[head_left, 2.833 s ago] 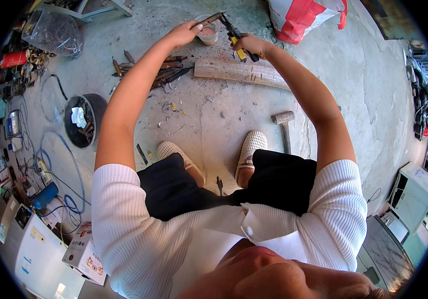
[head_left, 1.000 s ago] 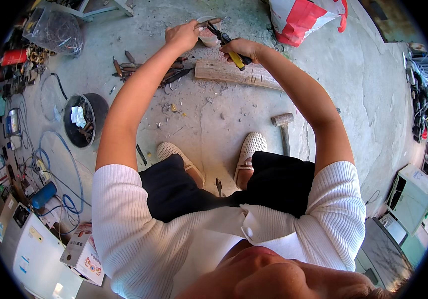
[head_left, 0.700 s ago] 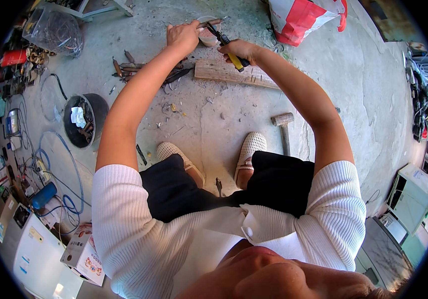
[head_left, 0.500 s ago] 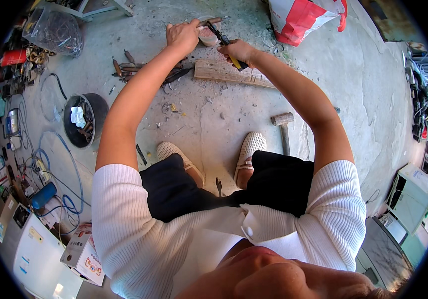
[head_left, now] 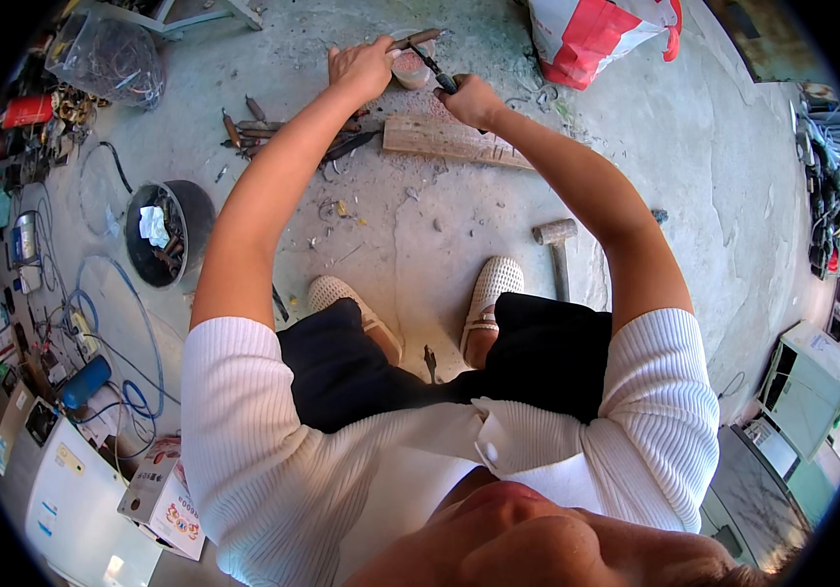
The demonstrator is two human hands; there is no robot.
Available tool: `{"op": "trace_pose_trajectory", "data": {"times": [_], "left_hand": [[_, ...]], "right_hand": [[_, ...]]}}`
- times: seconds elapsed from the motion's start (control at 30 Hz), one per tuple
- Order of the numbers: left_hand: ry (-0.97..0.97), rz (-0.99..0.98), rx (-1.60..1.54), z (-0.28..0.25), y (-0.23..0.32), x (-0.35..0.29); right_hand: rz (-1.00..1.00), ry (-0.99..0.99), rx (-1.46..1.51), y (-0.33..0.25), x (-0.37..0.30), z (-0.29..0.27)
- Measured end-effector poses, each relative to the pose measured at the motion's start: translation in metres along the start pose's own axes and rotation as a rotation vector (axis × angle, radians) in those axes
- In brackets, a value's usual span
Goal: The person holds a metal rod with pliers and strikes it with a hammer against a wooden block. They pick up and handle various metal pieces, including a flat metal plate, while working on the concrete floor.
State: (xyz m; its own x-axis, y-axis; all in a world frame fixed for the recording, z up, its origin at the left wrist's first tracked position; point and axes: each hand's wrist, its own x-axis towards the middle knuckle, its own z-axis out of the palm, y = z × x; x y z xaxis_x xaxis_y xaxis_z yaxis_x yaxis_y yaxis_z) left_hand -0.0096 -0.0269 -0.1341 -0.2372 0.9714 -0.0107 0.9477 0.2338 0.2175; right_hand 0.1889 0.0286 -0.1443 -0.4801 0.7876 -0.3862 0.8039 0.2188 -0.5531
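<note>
My left hand (head_left: pixel 361 70) is closed around one end of a brown rod-shaped piece (head_left: pixel 418 39), which points to the right. Black-handled pliers (head_left: pixel 430 65) are gripped in my right hand (head_left: pixel 471 102), their jaws up against the rod's near side. I cannot tell whether the jaws are clamped on it. Just below the rod stands a small tub (head_left: pixel 410 72) with reddish bits in it. A wooden block (head_left: pixel 454 142) lies on the floor nearer to me, below my right hand. Left of it is a heap of similar brown pieces (head_left: pixel 255 129), partly behind my left forearm.
A black bucket (head_left: pixel 197 220) of scrap stands at left, with hoses (head_left: pixel 136 303) beyond it. A hammer (head_left: pixel 557 233) lies by my right knee and a small dark tool (head_left: pixel 430 362) between my feet. A red and white sack (head_left: pixel 596 44) stands at far right.
My right hand has turned and shifted slightly right, so the pliers' yellow handle part no longer shows. The rod in my left hand has tilted a little and shows more.
</note>
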Motion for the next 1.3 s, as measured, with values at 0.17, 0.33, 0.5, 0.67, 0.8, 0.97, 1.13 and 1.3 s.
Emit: {"op": "trace_pose_trajectory", "data": {"times": [0.17, 0.33, 0.5, 0.67, 0.8, 0.97, 1.13, 1.3], "left_hand": [[-0.095, -0.024, -0.02, -0.001, 0.002, 0.005], [-0.144, -0.068, -0.062, 0.005, -0.004, 0.006], [-0.157, -0.162, -0.174, 0.014, -0.015, 0.007], [-0.229, -0.096, -0.158, 0.009, -0.021, 0.013], [-0.204, -0.063, -0.103, 0.013, -0.023, 0.008], [-0.2, -0.022, -0.151, 0.008, -0.02, 0.008], [-0.178, 0.015, -0.159, 0.006, -0.016, 0.007], [-0.201, -0.019, -0.134, -0.001, -0.005, 0.005]], "right_hand": [[-0.053, 0.096, -0.093, 0.005, 0.003, -0.006], [-0.04, -0.051, -0.146, -0.003, 0.004, -0.015], [0.019, -0.232, 0.008, -0.002, 0.008, -0.025], [0.073, -0.262, 0.268, 0.022, 0.024, -0.036], [-0.016, -0.216, 0.182, 0.021, 0.026, -0.047], [-0.041, -0.209, 0.179, 0.019, 0.024, -0.054], [-0.032, -0.184, 0.146, 0.015, 0.022, -0.054], [-0.024, -0.061, -0.042, 0.009, 0.026, -0.05]]}}
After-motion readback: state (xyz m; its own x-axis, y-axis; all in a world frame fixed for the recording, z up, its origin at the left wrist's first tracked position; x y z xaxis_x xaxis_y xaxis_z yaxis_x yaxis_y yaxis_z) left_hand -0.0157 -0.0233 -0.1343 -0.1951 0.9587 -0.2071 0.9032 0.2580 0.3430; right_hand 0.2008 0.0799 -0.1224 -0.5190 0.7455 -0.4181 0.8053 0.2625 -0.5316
